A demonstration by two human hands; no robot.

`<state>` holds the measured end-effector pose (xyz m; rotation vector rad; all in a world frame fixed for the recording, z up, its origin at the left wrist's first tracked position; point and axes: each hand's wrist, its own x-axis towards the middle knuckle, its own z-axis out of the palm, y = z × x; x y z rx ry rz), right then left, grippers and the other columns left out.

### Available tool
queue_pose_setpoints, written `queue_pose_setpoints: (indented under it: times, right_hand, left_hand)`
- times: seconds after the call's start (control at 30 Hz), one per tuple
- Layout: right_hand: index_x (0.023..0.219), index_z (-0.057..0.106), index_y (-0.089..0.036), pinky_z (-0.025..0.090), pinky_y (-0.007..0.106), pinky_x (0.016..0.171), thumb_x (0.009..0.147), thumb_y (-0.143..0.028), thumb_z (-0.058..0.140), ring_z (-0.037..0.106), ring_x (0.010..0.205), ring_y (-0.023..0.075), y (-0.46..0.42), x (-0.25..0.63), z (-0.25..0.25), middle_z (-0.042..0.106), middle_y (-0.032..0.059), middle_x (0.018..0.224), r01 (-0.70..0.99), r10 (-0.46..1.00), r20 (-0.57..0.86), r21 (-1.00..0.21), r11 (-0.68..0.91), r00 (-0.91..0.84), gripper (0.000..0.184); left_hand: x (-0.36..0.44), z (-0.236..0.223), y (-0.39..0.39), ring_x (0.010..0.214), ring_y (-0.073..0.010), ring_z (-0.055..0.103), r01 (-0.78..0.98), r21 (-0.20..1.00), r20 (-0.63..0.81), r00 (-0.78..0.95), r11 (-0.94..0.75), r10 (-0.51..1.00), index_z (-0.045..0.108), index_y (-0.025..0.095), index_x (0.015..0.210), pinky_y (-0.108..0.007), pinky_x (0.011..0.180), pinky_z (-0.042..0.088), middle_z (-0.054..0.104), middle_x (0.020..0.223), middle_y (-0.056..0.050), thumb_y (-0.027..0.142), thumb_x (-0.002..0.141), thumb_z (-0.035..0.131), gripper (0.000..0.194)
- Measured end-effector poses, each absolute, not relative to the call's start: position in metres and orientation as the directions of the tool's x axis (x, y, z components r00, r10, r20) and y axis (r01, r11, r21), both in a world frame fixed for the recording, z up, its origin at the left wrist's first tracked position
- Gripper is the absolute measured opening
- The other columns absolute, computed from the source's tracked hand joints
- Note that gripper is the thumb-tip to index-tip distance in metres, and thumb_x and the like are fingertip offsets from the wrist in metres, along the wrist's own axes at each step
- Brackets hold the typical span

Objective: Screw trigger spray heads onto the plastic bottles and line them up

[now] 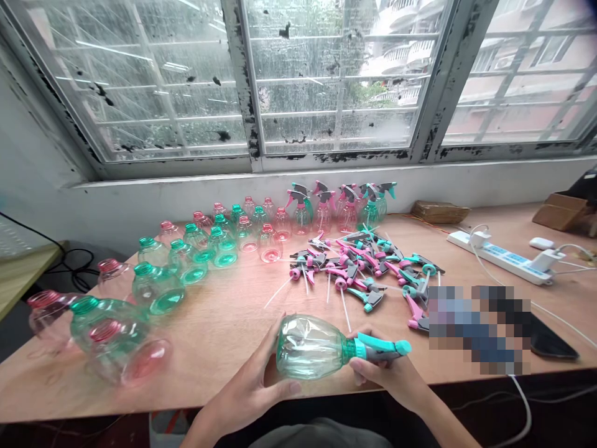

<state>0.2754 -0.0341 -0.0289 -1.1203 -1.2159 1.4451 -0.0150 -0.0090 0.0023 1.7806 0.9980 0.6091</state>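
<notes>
One green spray bottle [310, 348] was tipped on its side near the front edge of the table [224, 330], left hand [254, 376] cupping the base end, right hand's [385, 373] fingers gripping around the turquoise trigger head [380, 347]. Just past it sat a messy heap of loose spray heads [342, 274], plus headless pink and green bottles [158, 289] off left.

Daylit, streaked windows [336, 106] in chipped grey frames [239, 81] — white wall [196, 193] below, wooden table [224, 330] in front
</notes>
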Motion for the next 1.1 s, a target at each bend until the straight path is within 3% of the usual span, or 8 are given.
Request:
queue_pose_setpoints:
  times: [0.17, 0.43, 0.63, 0.73, 0.87, 1.0, 1.1]
  right_hand:
    - [0.087, 0.061, -0.025, 0.056, 0.033, 0.059, 0.075, -0.056, 0.081, 0.06, 0.059, 0.0195, -0.0333, 0.2762, -0.0298, 0.061, -0.0033, 0.061, -0.091, 0.984, -0.073, -0.992, -0.088, -0.164, 0.039]
    - [0.091, 0.064, -0.023, 0.057, 0.032, 0.062, 0.076, -0.055, 0.082, 0.06, 0.059, 0.018, -0.0324, 0.2778, -0.0305, 0.062, -0.0042, 0.059, -0.111, 0.986, -0.044, -0.992, -0.062, -0.163, 0.04]
    - [0.091, 0.065, -0.023, 0.056, 0.032, 0.061, 0.077, -0.055, 0.081, 0.061, 0.057, 0.0178, -0.0304, 0.2786, -0.0298, 0.064, -0.0041, 0.06, -0.104, 0.985, -0.015, -0.994, -0.033, -0.173, 0.039]
    - [0.093, 0.064, -0.023, 0.056, 0.031, 0.06, 0.079, -0.054, 0.08, 0.061, 0.057, 0.0179, -0.0301, 0.2788, -0.0297, 0.065, -0.0041, 0.06, -0.107, 0.985, 0.009, -0.994, -0.009, -0.172, 0.038]
    - [0.099, 0.064, -0.022, 0.055, 0.031, 0.06, 0.083, -0.051, 0.078, 0.061, 0.055, 0.0172, -0.0301, 0.2789, -0.0289, 0.066, -0.0046, 0.058, -0.123, 0.984, 0.066, -0.991, 0.046, -0.165, 0.036]
    - [0.1, 0.064, -0.022, 0.055, 0.031, 0.059, 0.082, -0.055, 0.078, 0.061, 0.055, 0.0177, -0.0306, 0.2791, -0.0292, 0.067, -0.0046, 0.058, -0.11, 0.986, 0.045, -0.994, 0.027, -0.163, 0.04]
    - [0.099, 0.063, -0.023, 0.055, 0.032, 0.058, 0.08, -0.055, 0.079, 0.061, 0.055, 0.0177, -0.0309, 0.2791, -0.0295, 0.067, -0.0044, 0.058, -0.105, 0.986, 0.023, -0.994, 0.006, -0.167, 0.041]
  left_hand:
    - [-0.0154, 0.0015, -0.0075, 0.159, -0.033, 0.012, 0.327, 0.925, -0.02, 0.55, -0.194, 0.835, 0.012, 0.032, 0.164, -0.05, 0.131, 0.012, 0.015, 0.174, -0.005, 0.039, 0.094, 0.07, 0.091]
    - [-0.0141, 0.0031, -0.0095, 0.16, -0.031, 0.003, 0.282, 0.948, -0.033, 0.551, -0.149, 0.834, -0.001, 0.041, 0.163, -0.051, 0.13, 0.012, 0.006, 0.175, 0.003, 0.038, 0.099, 0.063, 0.09]
    - [-0.0161, 0.0011, -0.0073, 0.16, -0.0323, 0.004, 0.221, 0.966, -0.014, 0.567, -0.135, 0.824, -0.002, 0.037, 0.163, -0.052, 0.13, 0.01, 0.009, 0.175, 0.0, 0.048, 0.094, 0.068, 0.099]
    - [-0.0176, 0.0008, -0.0067, 0.159, -0.0344, 0.008, 0.206, 0.972, -0.024, 0.569, -0.115, 0.822, 0.007, 0.033, 0.164, -0.053, 0.13, 0.012, 0.015, 0.174, -0.003, 0.055, 0.095, 0.063, 0.092]
    - [-0.0186, 0.0028, -0.0081, 0.159, -0.0344, 0.01, 0.282, 0.945, -0.029, 0.575, -0.164, 0.818, 0.014, 0.034, 0.164, -0.052, 0.131, 0.011, 0.017, 0.173, -0.002, 0.049, 0.097, 0.063, 0.084]
    - [-0.0179, 0.0037, -0.0093, 0.159, -0.0342, 0.012, 0.285, 0.934, 0.006, 0.588, -0.214, 0.809, 0.007, 0.036, 0.164, -0.053, 0.13, 0.013, 0.012, 0.174, -0.003, 0.039, 0.097, 0.066, 0.09]
    - [-0.0174, 0.0033, -0.0085, 0.159, -0.0338, 0.011, 0.266, 0.941, 0.001, 0.611, -0.207, 0.791, 0.003, 0.037, 0.164, -0.053, 0.13, 0.015, 0.013, 0.174, -0.004, 0.041, 0.095, 0.069, 0.096]
